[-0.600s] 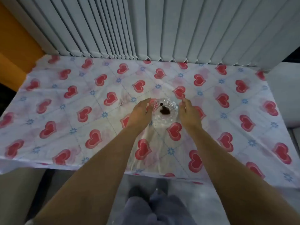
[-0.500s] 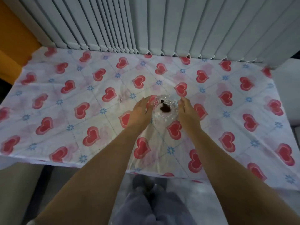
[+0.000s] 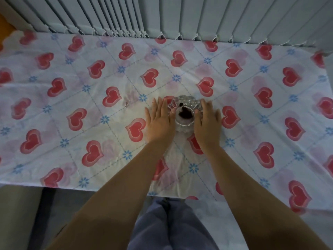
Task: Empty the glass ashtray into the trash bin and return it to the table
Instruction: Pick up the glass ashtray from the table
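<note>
A clear cut-glass ashtray [image 3: 184,112] with a dark clump of ash in its bowl stands on the table [image 3: 72,105], which is covered by a white cloth printed with red hearts. My left hand [image 3: 159,121] lies against the ashtray's left side, thumb on the rim, fingers stretched forward. On the other side my right hand [image 3: 207,123] presses in the same way, thumb at the rim. The ashtray sits between the two palms and rests on the cloth. No trash bin is in view.
Grey vertical blinds [image 3: 180,15] hang along the table's far edge. The cloth's near edge [image 3: 90,188] hangs over the table front, with my legs in grey trousers [image 3: 171,224] below it. An orange wall [image 3: 5,26] shows at the far left.
The camera has tilted further down and closer over the table. Both hands have closed in against the ashtray's sides, and their fingers now lie flatter.
</note>
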The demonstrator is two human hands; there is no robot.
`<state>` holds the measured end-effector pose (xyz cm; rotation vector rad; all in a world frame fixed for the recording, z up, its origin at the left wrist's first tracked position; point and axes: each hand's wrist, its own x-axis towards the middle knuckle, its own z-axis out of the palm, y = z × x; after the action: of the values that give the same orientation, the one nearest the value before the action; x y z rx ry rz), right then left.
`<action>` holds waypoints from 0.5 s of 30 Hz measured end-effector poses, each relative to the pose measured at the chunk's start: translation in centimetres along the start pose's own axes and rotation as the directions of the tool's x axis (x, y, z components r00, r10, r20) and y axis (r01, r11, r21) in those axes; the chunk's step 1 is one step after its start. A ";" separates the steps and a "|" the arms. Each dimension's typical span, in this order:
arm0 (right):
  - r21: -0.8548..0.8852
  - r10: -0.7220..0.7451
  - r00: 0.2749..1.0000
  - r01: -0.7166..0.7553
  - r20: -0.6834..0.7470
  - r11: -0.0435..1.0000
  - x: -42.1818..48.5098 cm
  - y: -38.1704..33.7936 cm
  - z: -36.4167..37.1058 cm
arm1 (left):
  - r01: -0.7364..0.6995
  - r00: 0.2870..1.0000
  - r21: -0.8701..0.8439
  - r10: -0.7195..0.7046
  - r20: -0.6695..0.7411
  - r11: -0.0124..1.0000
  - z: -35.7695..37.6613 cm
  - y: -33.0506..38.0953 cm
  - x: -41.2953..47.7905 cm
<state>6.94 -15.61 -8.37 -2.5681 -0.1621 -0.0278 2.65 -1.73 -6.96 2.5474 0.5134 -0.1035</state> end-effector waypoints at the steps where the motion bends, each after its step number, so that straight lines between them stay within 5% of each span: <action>1: -0.002 0.000 1.000 0.000 -0.015 1.000 0.0 0.1 0.2 | 0.008 1.000 -0.001 -0.008 -0.005 1.000 0.2 0.1 0.0; 15: 0.025 0.013 0.986 -0.009 -0.165 1.000 -0.2 0.0 1.1 | 0.050 0.997 -0.267 -0.063 -0.039 0.962 0.3 2.2 -0.5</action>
<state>6.73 -15.04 -9.32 -2.5288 -0.0841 -0.2326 3.01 -3.79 -6.09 2.2777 0.5770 0.0054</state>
